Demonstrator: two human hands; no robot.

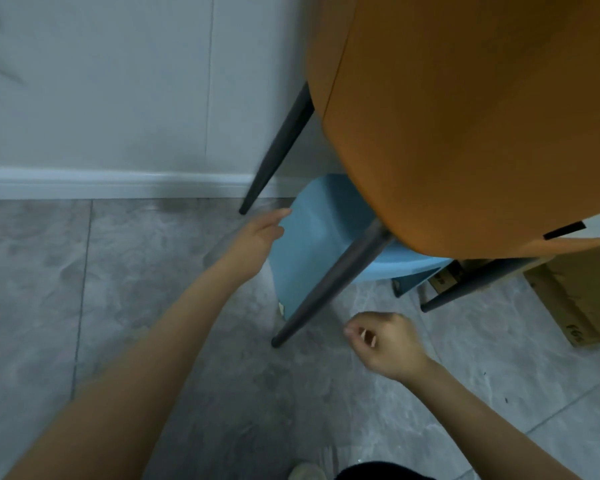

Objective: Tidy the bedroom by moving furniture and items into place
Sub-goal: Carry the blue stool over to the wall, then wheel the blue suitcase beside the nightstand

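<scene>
Left hand [262, 233] is gripping the blue plastic stool [309, 251] tucked under the orange chair [465, 126], right hand [385, 344] hanging loosely curled and empty, so I'd be sliding it out low, dodging the chair's near leg [326, 285].
</scene>
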